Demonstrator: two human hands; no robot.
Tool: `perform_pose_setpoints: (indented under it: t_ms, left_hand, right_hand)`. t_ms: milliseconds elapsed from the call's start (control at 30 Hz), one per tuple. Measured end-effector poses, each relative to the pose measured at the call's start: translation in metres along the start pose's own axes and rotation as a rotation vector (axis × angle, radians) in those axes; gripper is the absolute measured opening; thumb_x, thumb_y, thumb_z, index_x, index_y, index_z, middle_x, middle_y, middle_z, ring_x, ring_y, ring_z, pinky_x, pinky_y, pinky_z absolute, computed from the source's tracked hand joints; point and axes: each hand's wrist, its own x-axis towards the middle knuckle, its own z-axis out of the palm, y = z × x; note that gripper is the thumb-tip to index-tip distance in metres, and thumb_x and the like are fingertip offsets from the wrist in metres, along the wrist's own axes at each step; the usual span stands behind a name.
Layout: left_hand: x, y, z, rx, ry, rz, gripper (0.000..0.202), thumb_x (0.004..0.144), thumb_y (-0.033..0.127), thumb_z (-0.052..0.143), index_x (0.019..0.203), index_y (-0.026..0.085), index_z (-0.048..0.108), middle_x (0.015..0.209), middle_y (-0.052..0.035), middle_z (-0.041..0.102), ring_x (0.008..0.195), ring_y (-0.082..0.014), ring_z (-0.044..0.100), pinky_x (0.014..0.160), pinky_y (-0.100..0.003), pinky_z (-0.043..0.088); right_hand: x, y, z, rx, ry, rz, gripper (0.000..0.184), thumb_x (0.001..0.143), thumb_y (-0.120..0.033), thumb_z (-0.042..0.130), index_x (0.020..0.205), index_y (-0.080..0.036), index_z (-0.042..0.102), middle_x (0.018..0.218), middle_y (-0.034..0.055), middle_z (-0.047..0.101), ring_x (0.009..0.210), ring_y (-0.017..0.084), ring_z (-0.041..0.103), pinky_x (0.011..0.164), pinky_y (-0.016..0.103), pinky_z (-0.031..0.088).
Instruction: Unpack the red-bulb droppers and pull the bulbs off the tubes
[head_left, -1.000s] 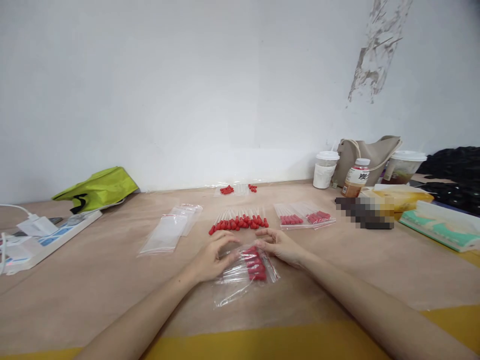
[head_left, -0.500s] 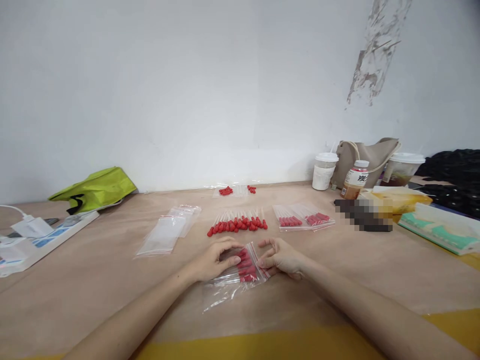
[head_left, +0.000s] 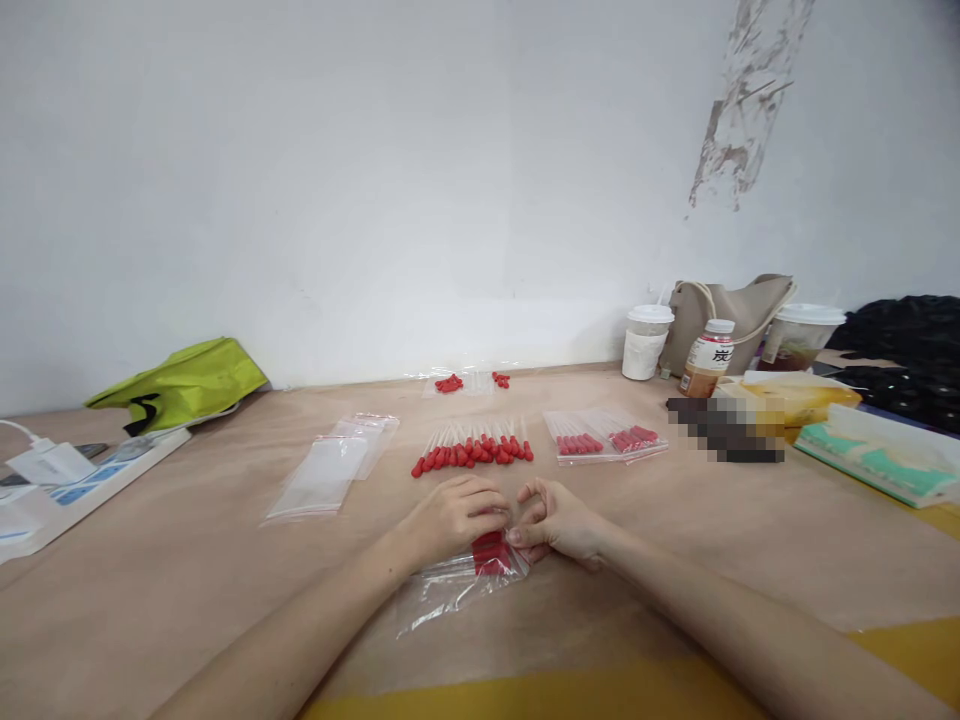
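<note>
A clear zip-lock bag (head_left: 439,598) lies on the table close in front of me, with several red-tipped sticks (head_left: 491,553) inside. My left hand (head_left: 459,515) is bent over the bag's upper right part, its thumb and fingers closing near the zip edge. At that same edge, my right hand (head_left: 559,522) pinches the bag between thumb and forefinger. The fingers hide most of the opening. Just beyond my hands lies a row of loose red-tipped sticks (head_left: 472,452), tips toward me.
Flat clear bags (head_left: 311,478) lie to the left, filled bags (head_left: 604,437) to the right, and more red pieces (head_left: 450,384) by the wall. A power strip (head_left: 97,490) and green bag (head_left: 184,380) are far left; a cup (head_left: 646,345), bottle (head_left: 706,362) and tissue pack (head_left: 877,455) stand right.
My left hand has shifted right and turned over the bag's zip edge, beside my right hand. My right thumb has moved slightly left and down along that edge.
</note>
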Motion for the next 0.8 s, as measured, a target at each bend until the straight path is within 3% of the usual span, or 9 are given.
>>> perform_pose_setpoints:
  t_ms: [233, 300, 367, 467, 567, 667, 800]
  left_hand:
    - [-0.001, 0.001, 0.002, 0.023, -0.001, -0.015, 0.021, 0.087, 0.016, 0.039, 0.080, 0.016, 0.059, 0.082, -0.0051, 0.063, 0.083, -0.0134, 0.055, 0.071, -0.026, 0.044]
    - [-0.003, 0.000, 0.002, 0.030, -0.003, -0.035, 0.021, 0.087, 0.015, 0.039, 0.079, 0.015, 0.058, 0.082, -0.0049, 0.062, 0.081, -0.0133, 0.055, 0.070, -0.025, 0.044]
    - [-0.004, -0.001, 0.002, 0.030, -0.008, -0.068, 0.021, 0.087, 0.014, 0.039, 0.078, 0.015, 0.058, 0.083, -0.0044, 0.062, 0.080, -0.0132, 0.054, 0.070, -0.026, 0.043]
    - [-0.006, -0.002, 0.001, 0.009, -0.019, -0.100, 0.020, 0.087, 0.014, 0.039, 0.080, 0.016, 0.058, 0.086, -0.0039, 0.062, 0.080, -0.0129, 0.053, 0.072, -0.026, 0.043]
    - [-0.005, -0.003, 0.000, -0.006, -0.033, -0.099, 0.020, 0.087, 0.015, 0.038, 0.080, 0.015, 0.057, 0.086, -0.0038, 0.062, 0.082, -0.0132, 0.053, 0.074, -0.026, 0.043]
    - [-0.002, -0.004, -0.004, -0.017, -0.099, -0.066, 0.019, 0.088, 0.017, 0.038, 0.083, 0.016, 0.057, 0.088, -0.0031, 0.062, 0.088, -0.0141, 0.053, 0.079, -0.028, 0.041]
    - [0.001, -0.005, -0.007, -0.006, -0.148, -0.003, 0.019, 0.088, 0.018, 0.038, 0.081, 0.017, 0.056, 0.090, -0.0014, 0.062, 0.090, -0.0137, 0.052, 0.082, -0.029, 0.040]
  right_hand:
    - [-0.003, -0.001, -0.005, -0.149, -0.164, -0.118, 0.030, 0.058, -0.035, 0.070, 0.074, -0.016, 0.053, 0.058, -0.0058, 0.054, 0.054, 0.008, 0.052, 0.058, 0.025, 0.048]
    - [-0.004, 0.000, -0.007, -0.325, -0.171, -0.270, 0.020, 0.067, -0.032, 0.063, 0.078, -0.017, 0.056, 0.066, -0.0023, 0.058, 0.060, 0.010, 0.055, 0.061, 0.026, 0.047]
    - [-0.004, 0.003, -0.008, -0.605, -0.129, -0.529, 0.011, 0.074, -0.024, 0.055, 0.082, -0.018, 0.059, 0.074, 0.0009, 0.062, 0.066, 0.012, 0.055, 0.064, 0.026, 0.045]
    - [-0.002, 0.006, -0.009, -1.076, -0.020, -0.968, 0.015, 0.079, -0.018, 0.047, 0.084, -0.020, 0.061, 0.082, 0.0029, 0.063, 0.074, 0.013, 0.054, 0.066, 0.026, 0.040]
    - [0.003, 0.007, -0.010, -1.425, 0.070, -1.281, 0.019, 0.083, -0.016, 0.043, 0.078, -0.019, 0.060, 0.075, 0.0021, 0.061, 0.070, 0.012, 0.050, 0.063, 0.027, 0.033]
    - [0.007, 0.006, -0.012, -1.588, 0.065, -1.425, 0.022, 0.086, -0.015, 0.040, 0.074, -0.018, 0.057, 0.069, 0.0001, 0.058, 0.067, 0.011, 0.045, 0.062, 0.028, 0.029]
    - [0.005, 0.004, -0.012, -1.664, 0.038, -1.473, 0.024, 0.087, -0.014, 0.038, 0.069, -0.017, 0.053, 0.066, -0.0008, 0.054, 0.067, 0.011, 0.041, 0.063, 0.028, 0.027]
